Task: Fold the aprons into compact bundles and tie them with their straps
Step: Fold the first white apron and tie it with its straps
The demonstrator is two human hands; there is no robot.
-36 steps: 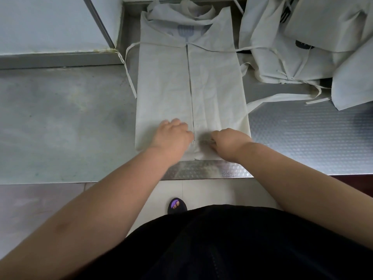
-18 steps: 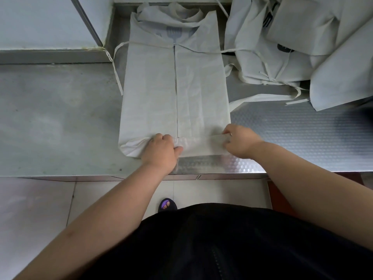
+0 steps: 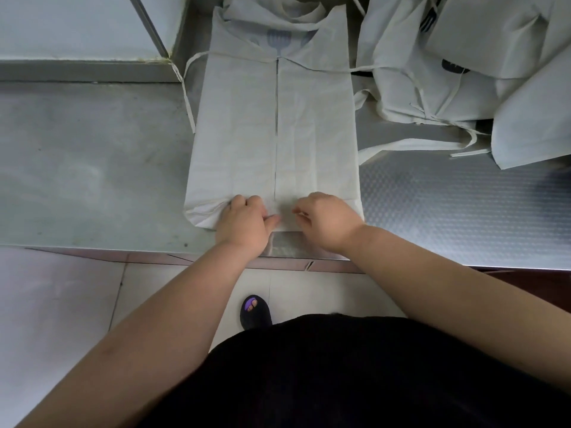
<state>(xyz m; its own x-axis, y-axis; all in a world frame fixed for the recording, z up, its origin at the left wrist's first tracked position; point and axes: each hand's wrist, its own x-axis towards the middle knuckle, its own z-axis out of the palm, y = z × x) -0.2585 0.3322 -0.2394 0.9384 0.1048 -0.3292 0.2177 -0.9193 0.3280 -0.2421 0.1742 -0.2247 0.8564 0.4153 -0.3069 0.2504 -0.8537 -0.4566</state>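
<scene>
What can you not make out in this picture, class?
Head view, all three:
1. Apron near hem: covered by left grip and right grip.
2. Pile of aprons: cut off by top and right edges, so no count.
3. Print: faint, partly under folded cloth.

The counter [image 3: 92,180] is a metal worktop with two finishes: scuffed dull grey to the left of the folded apron [image 3: 315,134], and dimpled steel [image 3: 463,211] to its right. The apron lies flat where the two meet, a long pale rectangle running from front to back. Its near end is turned up in a low roll just short of the counter's front edge. A thin strap [image 3: 188,97] trails from the apron's far left corner onto the grey part. Right of the apron, toward the back, sits a loose pile of aprons [image 3: 463,72]. A broader tie [image 3: 401,143] crosses the dimpled steel to the apron's right edge.
</scene>
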